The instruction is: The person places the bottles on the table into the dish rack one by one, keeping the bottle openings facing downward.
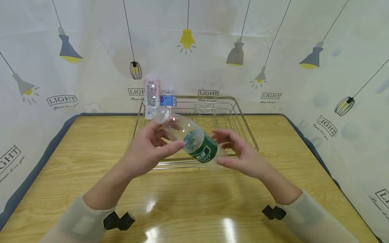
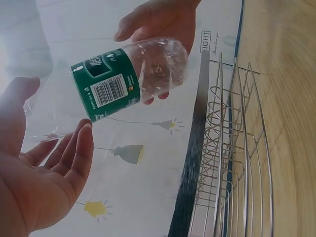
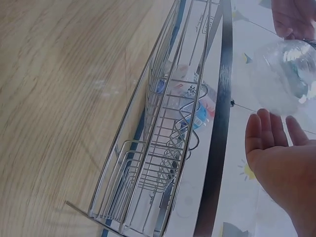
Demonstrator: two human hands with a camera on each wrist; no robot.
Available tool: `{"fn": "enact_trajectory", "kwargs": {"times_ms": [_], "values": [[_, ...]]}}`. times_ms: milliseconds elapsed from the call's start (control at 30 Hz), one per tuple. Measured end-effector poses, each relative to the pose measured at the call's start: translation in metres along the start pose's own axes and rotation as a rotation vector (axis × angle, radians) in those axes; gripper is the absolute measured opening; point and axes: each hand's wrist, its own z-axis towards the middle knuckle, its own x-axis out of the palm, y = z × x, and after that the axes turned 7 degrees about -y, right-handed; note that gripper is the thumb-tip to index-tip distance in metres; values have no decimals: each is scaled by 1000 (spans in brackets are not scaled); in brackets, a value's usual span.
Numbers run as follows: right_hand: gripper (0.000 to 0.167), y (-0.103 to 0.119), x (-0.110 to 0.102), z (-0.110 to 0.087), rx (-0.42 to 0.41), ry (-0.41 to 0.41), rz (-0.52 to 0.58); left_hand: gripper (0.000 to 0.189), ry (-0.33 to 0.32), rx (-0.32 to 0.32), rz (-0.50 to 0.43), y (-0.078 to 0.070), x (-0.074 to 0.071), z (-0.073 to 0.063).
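A clear plastic bottle with a green label (image 1: 204,148) is held tilted in the air above the wire dish rack (image 1: 253,136). My left hand (image 1: 146,148) grips it near the neck end, thumb on the near side and fingers curled behind. In the left wrist view, those fingers (image 2: 74,153) reach under the bottle (image 2: 106,84). My right hand (image 1: 243,153) is beside the base end, its fingers loosely spread around it. From the right wrist, the right hand (image 3: 279,158) shows its palm and relaxed fingers just below the bottle (image 3: 284,76).
At the rack's back left corner stand a pink-and-white bottle (image 1: 151,98) and a clear bottle with a blue label (image 1: 168,98). The rack sits on a wooden table (image 1: 100,141). A lamp-printed curtain (image 1: 212,20) encloses the table's back and sides.
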Motion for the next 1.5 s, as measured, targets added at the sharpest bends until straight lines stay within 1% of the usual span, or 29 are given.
{"fn": "enact_trajectory", "kwargs": {"times_ms": [167,300,367,433,500,567,633,700,800,867,967,1000,1067,1100,1167,1200,1267,1300,1400,1433,1500], "values": [[80,-1,-2,-1,70,-37,98,57,13,-5,-82,5,-5,-4],[82,-6,-2,-1,98,-73,238,58,14,12,-110,8,-7,-7],[82,-7,-1,-1,133,-97,306,57,3,33,-125,10,-8,-7],[78,-7,0,-1,167,-118,386,58,-11,59,-132,11,-9,-7],[70,-7,1,0,192,-121,453,60,-25,76,-142,10,-9,-7],[59,-7,2,1,195,-107,535,62,-34,82,-149,9,-9,-8],[49,-7,4,2,178,-75,615,64,-34,70,-149,8,-8,-8],[41,-7,6,4,184,-48,695,66,-21,59,-164,8,-7,-9],[33,-6,7,7,212,-48,794,68,-3,42,-187,8,-4,-9],[31,-7,6,9,245,-65,836,69,7,32,-205,10,-3,-8],[35,-8,4,9,279,-83,865,72,37,26,-241,13,-3,-9],[38,-9,4,9,288,-85,871,70,54,38,-260,15,-4,-9],[40,-11,2,9,294,-84,877,55,90,54,-319,16,-6,-9],[40,-12,1,9,291,-80,876,51,107,55,-341,16,-8,-9],[36,-14,-1,8,285,-77,870,48,134,37,-377,15,-10,-9],[35,-14,-1,8,282,-74,859,53,143,13,-380,14,-11,-9],[36,-16,-2,8,281,-66,830,60,158,-77,-360,12,-11,-8],[38,-17,-2,7,281,-62,813,63,169,-118,-325,11,-11,-7],[48,-18,-2,8,277,-54,764,58,212,-225,-193,10,-9,-6],[52,-18,-2,8,272,-50,753,56,231,-255,-141,10,-8,-6],[56,-16,-2,10,259,-47,737,53,272,-288,-43,11,-7,-7]]}}
